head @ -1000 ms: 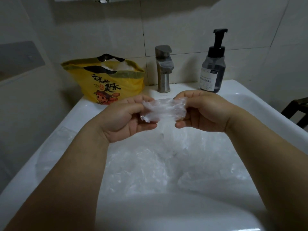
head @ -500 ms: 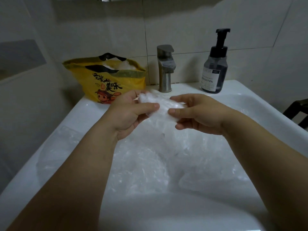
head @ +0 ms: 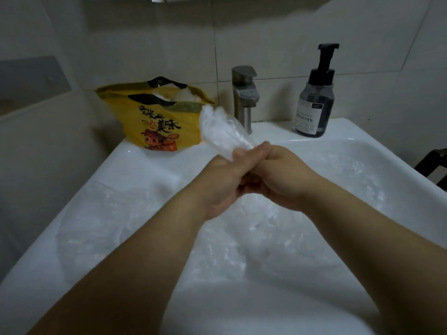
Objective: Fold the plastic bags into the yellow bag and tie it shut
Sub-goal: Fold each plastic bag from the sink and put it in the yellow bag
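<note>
A yellow bag (head: 154, 122) with black handles and a cartoon print stands open on the sink's back left corner, with crumpled clear plastic showing inside. Over the basin my left hand (head: 225, 180) and my right hand (head: 280, 175) are pressed together, both gripping the lower end of a bunched clear plastic bag (head: 222, 131). Its loose end sticks up and left toward the yellow bag. Several more clear plastic bags (head: 242, 238) lie spread in the basin and over its left rim.
The white sink (head: 362, 131) fills the lower view. A steel tap (head: 244, 97) stands at the back centre and a dark pump bottle (head: 314, 102) to its right. Tiled wall behind; a dark chair (head: 435, 165) at the far right edge.
My hands have closed together around the clear bag, squeezing it from a flat spread into a bunch. The bunch now points up and left, nearer the yellow bag.
</note>
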`<state>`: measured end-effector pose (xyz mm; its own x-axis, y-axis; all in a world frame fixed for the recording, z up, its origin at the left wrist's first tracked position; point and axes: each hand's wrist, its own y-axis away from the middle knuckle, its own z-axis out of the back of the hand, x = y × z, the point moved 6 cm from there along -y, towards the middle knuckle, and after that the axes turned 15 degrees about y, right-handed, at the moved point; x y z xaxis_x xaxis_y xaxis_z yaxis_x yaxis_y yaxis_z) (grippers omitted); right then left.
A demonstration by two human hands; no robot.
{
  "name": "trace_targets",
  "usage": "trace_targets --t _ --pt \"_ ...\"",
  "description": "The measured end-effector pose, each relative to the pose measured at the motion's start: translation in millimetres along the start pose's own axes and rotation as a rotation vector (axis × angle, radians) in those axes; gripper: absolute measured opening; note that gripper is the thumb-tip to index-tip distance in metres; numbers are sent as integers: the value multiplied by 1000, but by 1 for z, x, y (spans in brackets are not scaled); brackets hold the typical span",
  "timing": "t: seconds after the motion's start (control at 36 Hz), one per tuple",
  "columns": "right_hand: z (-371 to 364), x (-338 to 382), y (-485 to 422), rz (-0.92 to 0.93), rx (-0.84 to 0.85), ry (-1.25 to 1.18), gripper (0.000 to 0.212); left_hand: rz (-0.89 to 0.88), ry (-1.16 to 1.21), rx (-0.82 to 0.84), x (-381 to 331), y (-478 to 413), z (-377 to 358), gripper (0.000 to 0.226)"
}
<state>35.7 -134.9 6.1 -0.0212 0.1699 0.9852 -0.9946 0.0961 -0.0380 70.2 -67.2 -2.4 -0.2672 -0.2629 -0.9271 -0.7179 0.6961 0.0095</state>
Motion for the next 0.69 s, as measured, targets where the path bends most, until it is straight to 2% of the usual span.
trace_targets --t 0.11,0.31,0.53,0.61,0.69 --pt "1 0 1 25 -46 154 18 -21 78 -86 -6 -4 10 26" --pt "1 3 2 -10 33 141 21 -84 322 -80 -29 1 17 35" --pt "1 4 5 -43 66 124 22 -119 341 -160 -32 0 26 33" --pt "7 2 3 -57 23 76 19 -109 403 -166 -31 -1 29 24" --pt "11 -1 0 -62 -35 18 12 -110 326 -183 -30 -1 32 11"
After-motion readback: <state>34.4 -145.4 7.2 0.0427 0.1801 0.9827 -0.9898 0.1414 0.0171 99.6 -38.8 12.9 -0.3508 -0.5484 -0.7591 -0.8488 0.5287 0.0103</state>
